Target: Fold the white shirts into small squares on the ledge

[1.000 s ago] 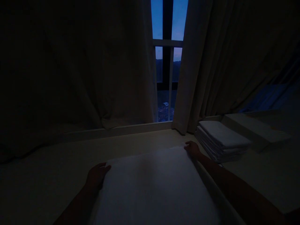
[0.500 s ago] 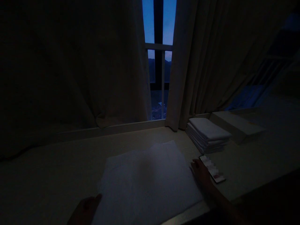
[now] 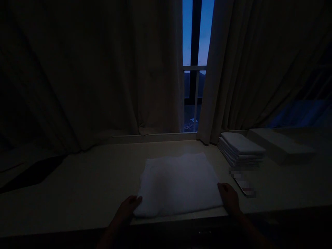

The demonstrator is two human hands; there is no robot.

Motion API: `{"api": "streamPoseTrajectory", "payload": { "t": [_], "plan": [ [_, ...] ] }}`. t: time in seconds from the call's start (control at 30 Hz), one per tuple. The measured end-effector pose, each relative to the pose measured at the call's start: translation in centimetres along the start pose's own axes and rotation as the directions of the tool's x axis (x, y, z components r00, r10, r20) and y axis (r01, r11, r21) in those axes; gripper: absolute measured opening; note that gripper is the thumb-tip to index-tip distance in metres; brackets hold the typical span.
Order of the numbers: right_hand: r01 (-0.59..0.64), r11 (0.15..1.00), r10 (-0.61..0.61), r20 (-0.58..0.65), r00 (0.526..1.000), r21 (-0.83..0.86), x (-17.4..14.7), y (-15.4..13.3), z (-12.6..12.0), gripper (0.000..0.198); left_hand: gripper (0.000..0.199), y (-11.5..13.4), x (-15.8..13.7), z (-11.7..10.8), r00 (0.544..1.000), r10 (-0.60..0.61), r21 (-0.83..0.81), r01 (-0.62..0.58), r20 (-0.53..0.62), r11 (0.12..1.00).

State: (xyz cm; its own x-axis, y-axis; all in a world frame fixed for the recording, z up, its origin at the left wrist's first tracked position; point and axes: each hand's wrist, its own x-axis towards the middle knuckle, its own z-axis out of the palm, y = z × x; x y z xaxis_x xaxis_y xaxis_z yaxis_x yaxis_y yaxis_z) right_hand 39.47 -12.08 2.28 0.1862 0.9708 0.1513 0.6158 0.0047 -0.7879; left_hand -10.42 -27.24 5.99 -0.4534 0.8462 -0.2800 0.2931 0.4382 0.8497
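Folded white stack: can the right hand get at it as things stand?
Likely yes: only a phone, seemingly flat enough to reach over, lies roughly between the stack and the right hand, at the edge of the white cloth.

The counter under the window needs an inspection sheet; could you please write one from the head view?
Surface: pale counter, dimly lit.
Work items: white cloth lying near the front edge; stack of folded white cloths farther right.
Clutter: phone-like object, partly pixelated, in front of the stack; pale box right of the stack.
Hands: left hand at the cloth's left edge, right hand at its right edge; grip unclear.
Cables: thin line at far left, too dim to identify.
Surroundings: curtains, parted at a window showing blue sky.
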Motion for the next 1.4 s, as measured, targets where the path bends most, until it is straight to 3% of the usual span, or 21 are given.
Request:
{"api": "streamPoseTrajectory", "payload": {
  "t": [0.17,0.37,0.53,0.67,0.8,0.97,1.03,1.17,1.3,1.4],
  "plan": [
    [-0.036,0.998,0.037,-0.022,0.999,0.045,0.0,1.2,0.6,0.053,0.068,-0.8,-1.7,-0.7,0.993,-0.044,-0.115,0.057,0.106,0.992],
    [-0.012,0.991,0.009,0.028,1.000,0.132,0.3,2.2,0.2,0.049,0.080,-2.5,-2.2,-1.3,0.997,0.021,-0.245,-0.001,0.080,0.970],
    [-0.007,0.988,0.002,0.028,1.000,0.156,0.4,2.6,0.1,0.044,0.071,-4.4,-3.3,-1.4,0.999,0.032,-0.282,-0.022,0.030,0.959],
    [-0.016,0.990,0.013,0.020,1.000,0.138,0.7,2.9,0.5,0.044,0.073,-5.0,-4.0,-0.5,0.989,0.138,-0.336,-0.113,0.052,0.935],
    [-0.017,0.983,0.014,0.022,1.000,0.183,0.7,3.4,0.4,0.047,0.077,-5.0,-3.9,0.8,0.978,0.194,-0.270,-0.166,0.080,0.948],
    [-0.044,0.953,-0.014,0.186,0.982,0.300,-0.2,4.0,-1.2,0.064,0.074,-5.5,-3.4,1.3,0.959,0.279,-0.198,-0.263,0.058,0.944],
    [-0.024,0.940,-0.062,0.239,0.969,0.341,-0.8,4.0,-2.0,0.073,0.077,-5.4,-3.3,1.1,0.966,0.248,-0.147,-0.235,0.078,0.961],
    [0.008,0.929,-0.118,0.275,0.954,0.370,-1.8,3.8,-3.1,0.078,0.082,-4.7,-2.9,0.5,0.990,0.143,0.007,-0.143,0.002,0.990],
    [-0.046,0.914,-0.068,0.266,0.962,0.402,-2.0,3.4,-3.4,0.072,0.083,-4.5,-2.4,0.4,0.998,0.050,0.071,-0.047,-0.039,0.996],
    [-0.068,0.924,-0.022,0.229,0.973,0.377,-1.7,3.5,-3.5,0.065,0.076,-4.6,-2.1,0.5,0.998,0.050,0.071,-0.047,-0.039,0.996]
  ]
}}
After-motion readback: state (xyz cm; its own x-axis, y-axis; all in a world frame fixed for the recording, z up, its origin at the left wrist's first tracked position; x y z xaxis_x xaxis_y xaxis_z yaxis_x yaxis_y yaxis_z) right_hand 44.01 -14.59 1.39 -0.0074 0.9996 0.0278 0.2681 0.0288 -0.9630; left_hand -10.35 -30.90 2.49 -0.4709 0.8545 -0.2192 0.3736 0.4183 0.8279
